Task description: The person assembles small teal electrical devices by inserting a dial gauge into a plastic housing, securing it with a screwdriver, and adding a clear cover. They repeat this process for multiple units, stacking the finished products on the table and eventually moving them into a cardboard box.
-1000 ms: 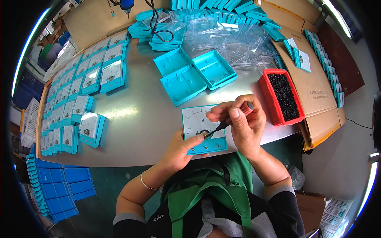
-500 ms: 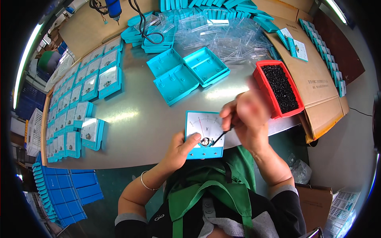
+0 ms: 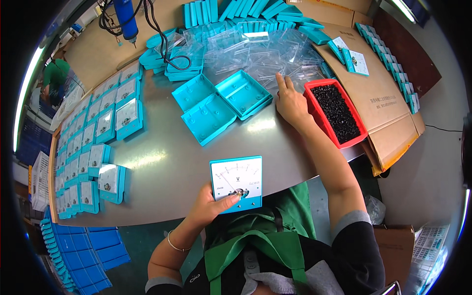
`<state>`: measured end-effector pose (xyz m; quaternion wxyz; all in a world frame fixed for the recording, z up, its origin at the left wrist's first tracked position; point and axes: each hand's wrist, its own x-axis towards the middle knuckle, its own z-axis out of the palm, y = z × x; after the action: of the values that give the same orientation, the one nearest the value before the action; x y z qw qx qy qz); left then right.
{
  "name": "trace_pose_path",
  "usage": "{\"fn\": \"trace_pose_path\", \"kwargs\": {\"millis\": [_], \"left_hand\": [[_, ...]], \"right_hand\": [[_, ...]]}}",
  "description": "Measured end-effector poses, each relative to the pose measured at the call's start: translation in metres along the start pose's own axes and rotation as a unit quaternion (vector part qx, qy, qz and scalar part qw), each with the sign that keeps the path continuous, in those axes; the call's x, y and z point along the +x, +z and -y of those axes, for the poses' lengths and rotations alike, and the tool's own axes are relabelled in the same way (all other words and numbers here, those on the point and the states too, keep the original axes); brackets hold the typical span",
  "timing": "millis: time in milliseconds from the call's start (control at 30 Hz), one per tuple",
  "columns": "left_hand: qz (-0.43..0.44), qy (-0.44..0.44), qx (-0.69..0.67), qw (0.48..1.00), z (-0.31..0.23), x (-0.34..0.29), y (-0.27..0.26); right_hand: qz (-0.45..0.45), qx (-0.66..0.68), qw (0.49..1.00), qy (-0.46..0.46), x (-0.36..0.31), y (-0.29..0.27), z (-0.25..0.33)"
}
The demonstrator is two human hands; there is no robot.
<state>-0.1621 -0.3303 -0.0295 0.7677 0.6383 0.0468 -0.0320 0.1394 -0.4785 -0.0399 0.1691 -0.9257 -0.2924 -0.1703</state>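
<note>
My left hand (image 3: 209,205) grips a square analog panel meter (image 3: 246,172) by its lower left, over the table's front edge. The meter has a turquoise case, a white dial and a thin needle; my thumb lies over its exposed movement. My right hand (image 3: 293,102) is stretched forward, fingers extended, and nothing shows in it. Its fingertips come to the near edge of a heap of clear plastic covers (image 3: 265,59). Just left of that hand are open turquoise cases (image 3: 209,120). A red bin (image 3: 361,132) of small black parts stands beside my right wrist.
Rows of turquoise meters (image 3: 129,118) fill the table's left side. Stacked turquoise cases (image 3: 201,14) line the back, and a blue power screwdriver (image 3: 127,19) hangs at the upper left. On the right, cardboard (image 3: 388,108) carries more meters (image 3: 355,62).
My right hand has left the meter and moved forward to the clear covers; the dark, thin tool it held no longer shows. The meter's needle has swung left.
</note>
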Motion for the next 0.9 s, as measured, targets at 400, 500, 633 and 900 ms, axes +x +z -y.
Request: {"fn": "trace_pose_path", "kwargs": {"millis": [400,500,633,900], "left_hand": [[-0.040,-0.016,-0.154,0.987,0.001,0.022,-0.010],[-0.068,0.013,-0.139,0.988,-0.008,0.045,-0.018],[-0.121,0.049,-0.136,0.982,-0.015,0.063,-0.041],[-0.185,0.062,-0.193,0.962,-0.013,0.018,-0.049]], "right_hand": [[-0.101,0.037,0.993,-0.058,0.033,-0.021,0.015],[0.008,0.090,0.994,-0.059,0.067,-0.009,-0.003],[-0.049,-0.029,0.998,-0.008,0.071,-0.016,0.004],[-0.115,0.146,0.925,-0.333,-0.097,-0.085,0.038]]}}
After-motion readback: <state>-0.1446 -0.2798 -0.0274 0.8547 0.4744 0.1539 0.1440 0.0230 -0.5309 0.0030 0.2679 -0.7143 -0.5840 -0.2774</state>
